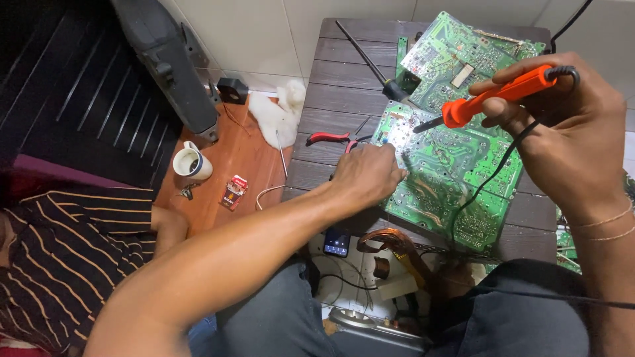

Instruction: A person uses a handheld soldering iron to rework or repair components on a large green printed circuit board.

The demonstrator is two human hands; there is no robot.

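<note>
Soldering iron (493,96) | in right hand (569,125) grip | tip above circuit board (456,172)

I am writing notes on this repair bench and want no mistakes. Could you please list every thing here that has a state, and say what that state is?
Orange-handled soldering iron: held in right hand, tip down near the board.
Large green circuit board: flat on the dark slatted table, left hand resting on it.
Red-handled pliers: lying on the table, untouched.
Black screwdriver: lying on the table.
White mug: upright.
Small dark phone: screen lit.
</note>
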